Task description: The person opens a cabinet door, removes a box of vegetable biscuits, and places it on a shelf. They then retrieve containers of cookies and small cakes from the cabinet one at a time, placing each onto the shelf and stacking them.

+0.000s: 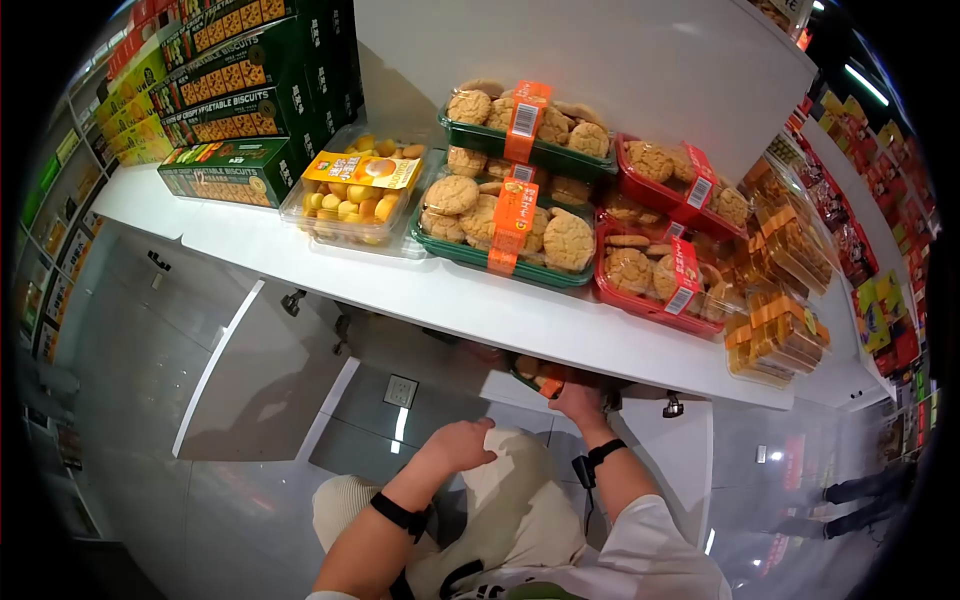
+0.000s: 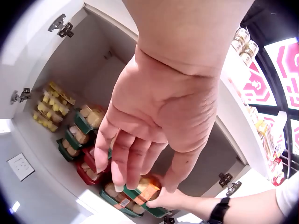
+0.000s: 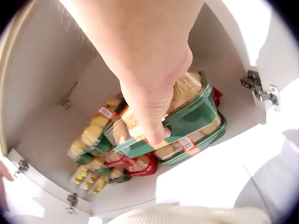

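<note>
Inside the cupboard under the counter, my right hand grips a green tray of cookies with an orange label, thumb over its near side. This tray sits tilted above another green cookie tray. In the head view the right hand reaches in under the counter edge, and just part of the tray shows. My left hand is by my knee, empty. The left wrist view shows its palm with fingers extended and slightly bent, overlapping the stacked trays.
Red cookie trays and yellow-filled clear boxes stand further along the cupboard. An open door with hinges juts out at left. On the counter stand cookie trays, a box of small yellow rounds and stacked biscuit boxes.
</note>
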`<state>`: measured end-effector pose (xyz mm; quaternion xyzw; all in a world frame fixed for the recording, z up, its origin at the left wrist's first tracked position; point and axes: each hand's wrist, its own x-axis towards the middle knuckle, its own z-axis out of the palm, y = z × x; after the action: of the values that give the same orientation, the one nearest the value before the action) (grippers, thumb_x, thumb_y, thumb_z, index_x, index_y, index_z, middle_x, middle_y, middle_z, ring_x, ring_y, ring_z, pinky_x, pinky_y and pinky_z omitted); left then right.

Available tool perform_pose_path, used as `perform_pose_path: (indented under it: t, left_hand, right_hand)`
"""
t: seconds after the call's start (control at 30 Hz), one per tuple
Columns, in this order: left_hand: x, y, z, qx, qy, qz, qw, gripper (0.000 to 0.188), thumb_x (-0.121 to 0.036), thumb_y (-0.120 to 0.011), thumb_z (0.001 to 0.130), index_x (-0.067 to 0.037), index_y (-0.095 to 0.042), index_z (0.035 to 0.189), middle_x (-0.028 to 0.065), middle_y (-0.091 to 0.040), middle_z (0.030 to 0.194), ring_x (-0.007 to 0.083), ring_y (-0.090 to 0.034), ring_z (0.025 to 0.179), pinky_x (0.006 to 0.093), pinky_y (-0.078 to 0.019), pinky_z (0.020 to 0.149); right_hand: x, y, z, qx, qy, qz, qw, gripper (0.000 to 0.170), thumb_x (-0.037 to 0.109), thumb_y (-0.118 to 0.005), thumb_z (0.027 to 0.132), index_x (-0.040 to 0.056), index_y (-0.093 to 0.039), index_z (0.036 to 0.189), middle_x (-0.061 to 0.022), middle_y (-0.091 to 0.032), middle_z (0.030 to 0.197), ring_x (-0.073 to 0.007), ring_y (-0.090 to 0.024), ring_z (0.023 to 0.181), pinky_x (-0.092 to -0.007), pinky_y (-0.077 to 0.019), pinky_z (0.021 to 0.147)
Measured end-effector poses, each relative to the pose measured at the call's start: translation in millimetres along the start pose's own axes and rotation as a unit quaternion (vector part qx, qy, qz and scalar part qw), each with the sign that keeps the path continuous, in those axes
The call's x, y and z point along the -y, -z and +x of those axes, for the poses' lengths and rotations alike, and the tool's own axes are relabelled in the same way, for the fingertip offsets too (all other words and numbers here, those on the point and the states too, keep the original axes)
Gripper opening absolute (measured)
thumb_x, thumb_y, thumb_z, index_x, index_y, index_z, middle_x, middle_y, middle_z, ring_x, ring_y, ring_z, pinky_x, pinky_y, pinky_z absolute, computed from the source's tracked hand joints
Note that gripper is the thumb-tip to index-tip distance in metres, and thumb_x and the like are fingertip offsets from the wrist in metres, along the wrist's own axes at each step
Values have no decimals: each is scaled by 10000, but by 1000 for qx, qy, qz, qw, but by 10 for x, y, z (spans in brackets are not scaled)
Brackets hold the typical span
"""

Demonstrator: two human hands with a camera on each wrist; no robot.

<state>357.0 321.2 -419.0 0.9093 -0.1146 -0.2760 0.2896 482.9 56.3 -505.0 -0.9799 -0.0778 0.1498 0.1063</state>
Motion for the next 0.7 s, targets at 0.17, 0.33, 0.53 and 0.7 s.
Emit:
perform_pose_path:
  t: [0.17, 0.33, 0.53, 0.7]
  left_hand:
    - [183, -18, 171, -152, 75, -173, 970, 991, -548, -747, 763, 99, -348, 1398, 283, -581, 1235, 352, -644, 1031, 412, -537, 824]
    - [-300, 532, -221, -75, 134, -461, 874, 1087, -497, -766, 759, 58, -178, 1486, 212, -548, 1246, 293, -585, 1114, 419, -552, 799]
    - [-619, 719, -776, -66, 97, -503, 856, 975, -298, -753, 818, -183, -125, 1554, 160, -519, 1275, 271, -553, 1144, 416, -565, 773]
    - [-670, 640, -1100, -118, -28, -647, 753, 868, -119, -666, 866, -206, -145, 1554, 124, -438, 1378, 235, -492, 1224, 380, -457, 974]
  right_hand:
    - [356, 289, -841, -53, 8, -3, 999, 1093, 328, -848, 549, 242, -301, 1491, -172, -456, 1303, -379, -410, 1241, -501, -317, 1073]
    - [705, 826, -1482, -106, 100, 56, 988, 1088, 310, -850, 514, 245, -355, 1481, -163, -461, 1276, -373, -440, 1187, -485, -343, 1058]
    - [956, 1490, -1869, -170, 250, 43, 952, 1031, 243, -837, 518, 244, -404, 1454, -127, -460, 1192, -329, -457, 1151, -530, -270, 1125]
    - [1178, 1881, -2134, -193, 301, 35, 933, 1052, 230, -879, 470, 231, -445, 1429, -113, -468, 1181, -315, -456, 1186, -543, -254, 1143]
